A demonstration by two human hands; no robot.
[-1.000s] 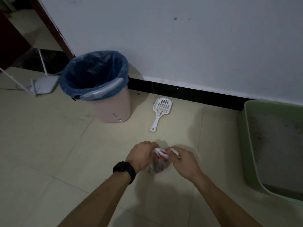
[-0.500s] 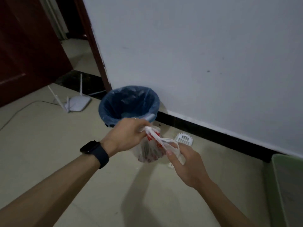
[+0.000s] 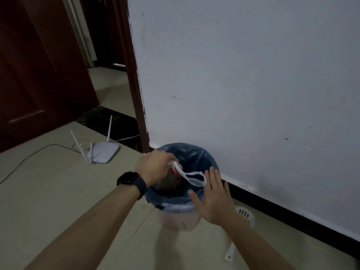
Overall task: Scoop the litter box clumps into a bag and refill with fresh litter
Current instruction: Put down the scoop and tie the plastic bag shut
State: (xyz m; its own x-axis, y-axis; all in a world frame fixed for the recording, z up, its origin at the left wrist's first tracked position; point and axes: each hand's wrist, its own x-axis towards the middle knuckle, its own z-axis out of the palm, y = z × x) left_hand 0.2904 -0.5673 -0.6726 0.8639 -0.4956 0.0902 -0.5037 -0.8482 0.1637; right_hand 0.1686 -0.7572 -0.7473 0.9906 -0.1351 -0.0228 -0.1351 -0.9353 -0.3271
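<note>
1. A pink waste bin (image 3: 178, 221) with a blue bin liner (image 3: 206, 158) stands on the floor against the wall.
2. The left hand (image 3: 155, 166), a dark watch (image 3: 131, 181) on its wrist, grips the gathered top of a small white plastic bag (image 3: 169, 183) hanging inside the bin's mouth. The bag's grey contents cannot be made out.
3. The bag's loose handle loop (image 3: 194, 178) trails toward the bin's right rim.
4. The right hand (image 3: 212, 199) is above the bin's near right rim, fingers straight and spread, holding nothing.
5. A white litter scoop (image 3: 245, 217) lies on the floor just right of the bin, and a white router (image 3: 103, 152) lies to its left.
</note>
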